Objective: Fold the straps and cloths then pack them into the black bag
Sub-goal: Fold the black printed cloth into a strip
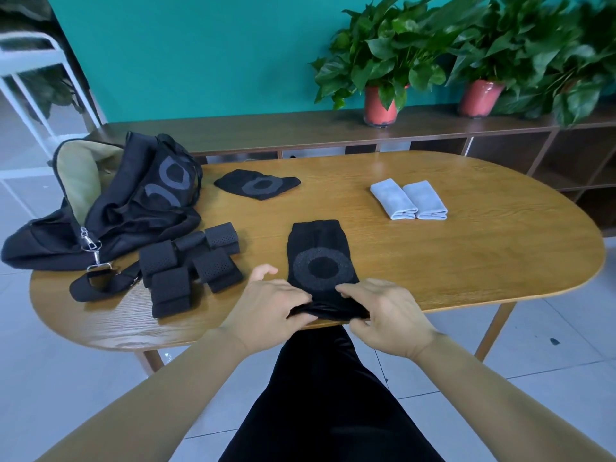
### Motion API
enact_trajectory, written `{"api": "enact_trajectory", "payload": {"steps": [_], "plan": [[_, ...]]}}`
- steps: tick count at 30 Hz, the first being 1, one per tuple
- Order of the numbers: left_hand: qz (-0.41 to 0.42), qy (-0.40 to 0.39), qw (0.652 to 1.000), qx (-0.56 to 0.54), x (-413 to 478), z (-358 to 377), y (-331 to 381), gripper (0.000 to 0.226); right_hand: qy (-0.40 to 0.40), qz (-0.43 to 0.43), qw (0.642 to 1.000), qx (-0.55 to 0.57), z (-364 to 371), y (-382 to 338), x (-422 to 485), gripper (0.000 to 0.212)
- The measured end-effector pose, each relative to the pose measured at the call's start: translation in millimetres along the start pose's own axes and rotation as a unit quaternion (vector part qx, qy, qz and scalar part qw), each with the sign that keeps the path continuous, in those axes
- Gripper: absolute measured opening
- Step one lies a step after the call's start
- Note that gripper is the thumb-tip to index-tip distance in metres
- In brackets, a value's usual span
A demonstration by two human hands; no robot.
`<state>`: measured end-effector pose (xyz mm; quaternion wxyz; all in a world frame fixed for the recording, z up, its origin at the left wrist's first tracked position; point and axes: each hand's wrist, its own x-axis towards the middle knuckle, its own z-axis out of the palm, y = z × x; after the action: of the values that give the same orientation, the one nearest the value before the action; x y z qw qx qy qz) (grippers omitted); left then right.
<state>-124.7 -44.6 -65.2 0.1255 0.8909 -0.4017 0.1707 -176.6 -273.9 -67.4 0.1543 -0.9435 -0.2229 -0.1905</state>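
Now both hands, left [266, 303] and right [386, 308], pinch the near edge of a black cloth [320, 261] at the table [466, 261] front; folding is underway, and next that edge probably goes forward over the ring, before packing the bag [100, 208]

The near hem of the black cloth [320, 255] is bunched up and mostly buried under the left hand [266, 308] and right hand [390, 311], both pinching it, so how it's folded down there is impossible to tell; some fingertips disappear into the fabric; the hands also cover a stretch of the front edge of the bench [466, 255]; the black bag [40, 245] shows only tan lining inside, anything deeper is hidden; the straps [186, 265] overlap too much for a sure count; the plants [550, 45] on the right are smeary and clipped by the top and right edges; both forearms run off the bottom.
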Motion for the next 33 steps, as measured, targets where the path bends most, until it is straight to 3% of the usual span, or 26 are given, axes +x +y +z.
{"api": "enact_trajectory", "payload": {"steps": [4, 10, 13, 18, 27, 30, 33], "plan": [[-0.133, -0.01, 0.991, 0.006, 11, 2, -1, 0.06, 0.021, 0.103, 0.994, 0.031, -2, -3, 18, 0.044], [-0.262, -0.031, 0.964, -0.001, 29, 2, 7, 0.03, 0.009, 0.237, 0.97, 0.046, 6, -4, 38, 0.052], [-0.302, -0.021, 0.953, -0.016, 32, 5, 10, 0.044, 0.01, 0.267, 0.963, 0.032, 10, -6, 42, 0.051], [-0.332, -0.02, 0.943, -0.007, 38, 7, 11, 0.054, 0.018, 0.298, 0.954, 0.007, 17, -7, 48, 0.044], [-0.332, -0.048, 0.939, 0.069, 42, 6, 14, 0.035, 0.018, 0.296, 0.952, -0.08, 24, -10, 51, 0.029], [-0.316, -0.039, 0.944, 0.084, 41, 2, 18, 0.028, 0.066, 0.261, 0.957, -0.109, 30, -11, 47, 0.019], [-0.274, 0.039, 0.957, 0.081, 34, 2, 22, 0.022, 0.145, 0.188, 0.963, -0.13, 32, -6, 38, 0.016]]}}
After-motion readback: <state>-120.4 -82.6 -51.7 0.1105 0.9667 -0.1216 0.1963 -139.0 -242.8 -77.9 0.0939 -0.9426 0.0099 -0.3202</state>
